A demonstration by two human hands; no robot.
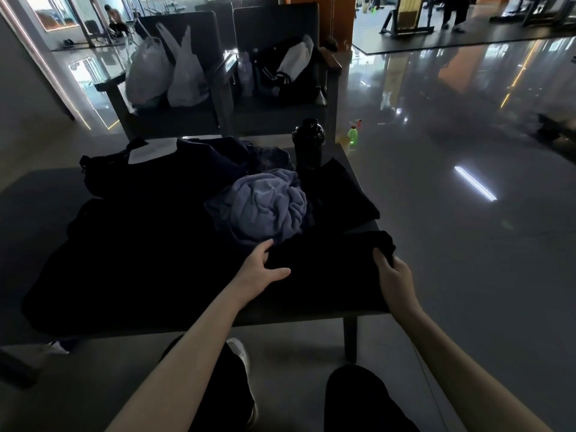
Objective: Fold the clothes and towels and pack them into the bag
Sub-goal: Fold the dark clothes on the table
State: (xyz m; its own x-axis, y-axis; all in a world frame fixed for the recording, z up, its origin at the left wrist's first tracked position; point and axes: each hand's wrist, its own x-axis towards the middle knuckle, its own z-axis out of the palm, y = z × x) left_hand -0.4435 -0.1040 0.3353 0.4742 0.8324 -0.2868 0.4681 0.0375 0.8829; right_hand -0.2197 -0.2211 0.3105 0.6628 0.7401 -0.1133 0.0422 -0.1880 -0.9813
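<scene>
The low dark surface point(311, 314) carries the load; most of its left and middle area is covered by a spread of dark clothes point(140, 244), whose separate pieces cannot be told apart in the dim light. At the far left edge lies what appears to be a dark bag point(124, 173), with a white piece point(149, 152) at its top. A black garment point(327, 272) lies flat along the near right part of the surface, between the two hands. A crumpled blue-grey towel point(268, 207) sits in the middle, just beyond that garment. A second black garment point(343, 191) lies at the far right, beside an upright black bottle point(308, 148). The left hand point(265, 266) rests flat on the left end of the near black garment: fingers point(265, 246) extended and released, tips reaching the near edge of the towel, thumb spread along the cloth. The right hand point(391, 279) is at the garment's right end: its fingers point(381, 255) are curled round the edge of the cloth and grasp it, the fabric bunching above the knuckles. On the floor beyond the surface stands a green spray bottle point(352, 137).
</scene>
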